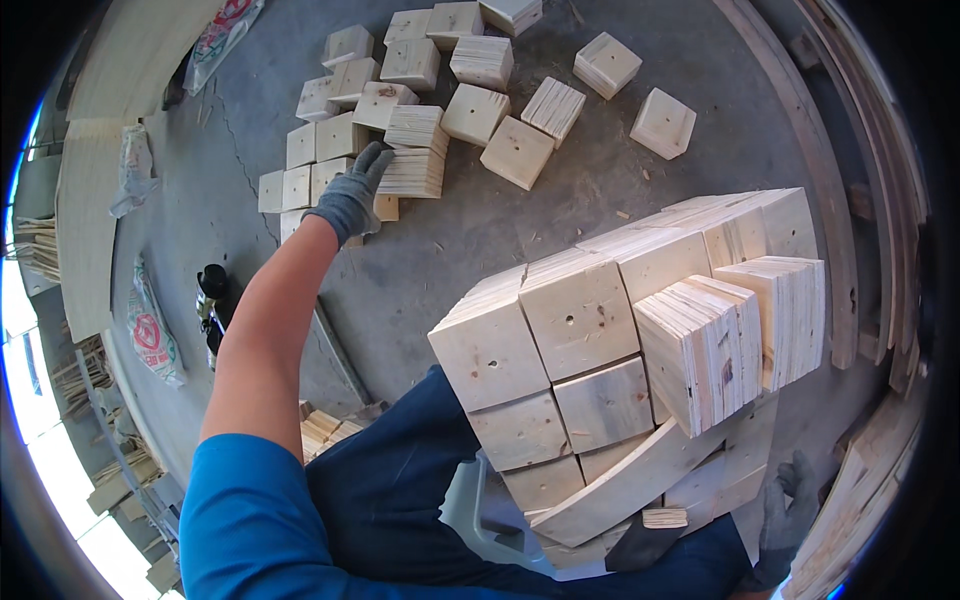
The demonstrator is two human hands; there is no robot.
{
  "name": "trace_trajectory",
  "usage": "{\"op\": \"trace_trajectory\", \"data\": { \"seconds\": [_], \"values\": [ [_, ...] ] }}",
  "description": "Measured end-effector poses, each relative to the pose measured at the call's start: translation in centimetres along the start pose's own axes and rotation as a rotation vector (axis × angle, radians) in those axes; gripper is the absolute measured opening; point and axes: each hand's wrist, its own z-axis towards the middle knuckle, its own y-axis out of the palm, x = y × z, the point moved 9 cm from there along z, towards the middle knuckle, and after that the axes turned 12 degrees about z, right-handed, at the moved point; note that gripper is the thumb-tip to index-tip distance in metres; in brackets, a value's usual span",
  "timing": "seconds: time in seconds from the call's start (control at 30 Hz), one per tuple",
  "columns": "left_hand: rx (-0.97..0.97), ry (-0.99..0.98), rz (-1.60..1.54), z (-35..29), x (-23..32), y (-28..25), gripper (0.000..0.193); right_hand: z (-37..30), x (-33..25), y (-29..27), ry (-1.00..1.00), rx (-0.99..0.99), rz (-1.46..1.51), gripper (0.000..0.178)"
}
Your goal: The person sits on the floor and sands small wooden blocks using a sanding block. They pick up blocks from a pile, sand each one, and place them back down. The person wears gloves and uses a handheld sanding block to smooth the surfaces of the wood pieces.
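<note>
My left hand [352, 196], in a grey glove, reaches out over the floor. Its fingers are stretched out and rest against the near-left side of a wooden block [413, 173] made of layered thin square pieces. Whether the thumb presses on it is hidden. Low on the right, my gloved right hand [787, 515] hangs beside a big stack of square wooden blocks [575, 315], fingers loosely apart and holding nothing visible. Two layered blocks [695, 345] jut out from the stack's upper right. A curved wooden slat [630, 475] crosses its lower front.
Several more square blocks [410, 63] lie grouped on the grey concrete floor [560, 225]. Long boards [845, 180] run along the right edge. Plastic bags [152, 325] and a dark tool [211, 300] lie at the left. A pale plastic stool [480, 510] shows beneath me.
</note>
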Motion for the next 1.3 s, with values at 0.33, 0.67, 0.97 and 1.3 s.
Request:
{"op": "trace_trajectory", "data": {
  "seconds": [0.33, 0.67, 0.97, 1.3],
  "values": [
    [0.027, -0.098, -0.049, 0.1, 1.6, -0.8, 0.123, -0.3, -0.1, 0.3, -0.008, -0.021, -0.016, 0.057],
    [0.150, -0.176, 0.043, 0.4, 3.9, -1.0, 0.126, -0.7, 0.5, 0.3, -0.005, -0.014, -0.023, 0.056],
    [0.211, -0.275, -0.002, -0.8, 4.4, -0.2, 0.100, -1.2, 0.3, 0.3, 0.007, -0.049, 0.050, 0.060],
    [0.164, -0.194, -0.022, -7.4, 5.9, -6.4, 0.101, -3.1, -2.2, -0.4, 0.102, -0.058, 0.258, 0.063]
  ]
}}
